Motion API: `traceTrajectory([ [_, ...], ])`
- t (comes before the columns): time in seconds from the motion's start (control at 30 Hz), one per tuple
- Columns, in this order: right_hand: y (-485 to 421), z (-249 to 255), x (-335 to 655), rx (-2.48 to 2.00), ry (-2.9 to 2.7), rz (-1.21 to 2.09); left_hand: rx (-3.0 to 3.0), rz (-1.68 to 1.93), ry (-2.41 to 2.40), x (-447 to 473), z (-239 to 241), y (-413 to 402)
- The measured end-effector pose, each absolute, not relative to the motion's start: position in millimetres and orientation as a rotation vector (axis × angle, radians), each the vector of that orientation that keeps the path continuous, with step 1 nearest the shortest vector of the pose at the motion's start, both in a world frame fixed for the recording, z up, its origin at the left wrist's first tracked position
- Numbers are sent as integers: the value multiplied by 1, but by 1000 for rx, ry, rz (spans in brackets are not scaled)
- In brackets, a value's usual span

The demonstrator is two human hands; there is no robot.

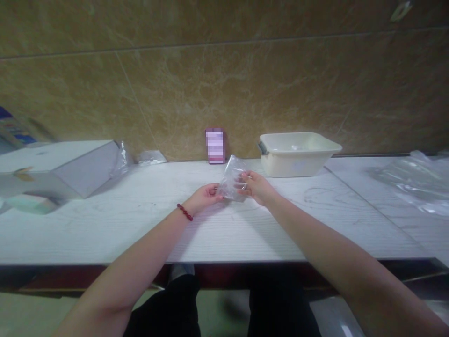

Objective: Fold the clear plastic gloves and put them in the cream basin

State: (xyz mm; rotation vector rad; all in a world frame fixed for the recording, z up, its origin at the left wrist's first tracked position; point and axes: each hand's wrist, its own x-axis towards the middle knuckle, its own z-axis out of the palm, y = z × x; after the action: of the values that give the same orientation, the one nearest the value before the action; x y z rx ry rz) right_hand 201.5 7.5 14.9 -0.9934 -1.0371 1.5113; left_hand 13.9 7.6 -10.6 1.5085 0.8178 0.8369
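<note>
A small clear plastic bag (232, 179) is held up just above the white table (140, 224), between both of my hands. My left hand (205, 195), with a red bead bracelet at the wrist, pinches the bag's lower left edge. My right hand (254, 186) grips its right side with the fingers closed on the film. The bag stands tilted, its top corner pointing toward the wall. Whether anything is inside the bag cannot be made out.
A cream plastic basin (298, 152) sits at the back right by the wall. A small pink box (215, 146) stands behind the bag. A white carton (63, 166) lies at the left, with clear film beside it. More clear plastic sheets (414, 182) lie at the far right.
</note>
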Motion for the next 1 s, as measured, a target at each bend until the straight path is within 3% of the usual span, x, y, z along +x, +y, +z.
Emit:
traceTrajectory([
  [1.0, 10, 11, 200, -978, -1051, 1457, 1409, 912, 849, 12, -12, 10],
])
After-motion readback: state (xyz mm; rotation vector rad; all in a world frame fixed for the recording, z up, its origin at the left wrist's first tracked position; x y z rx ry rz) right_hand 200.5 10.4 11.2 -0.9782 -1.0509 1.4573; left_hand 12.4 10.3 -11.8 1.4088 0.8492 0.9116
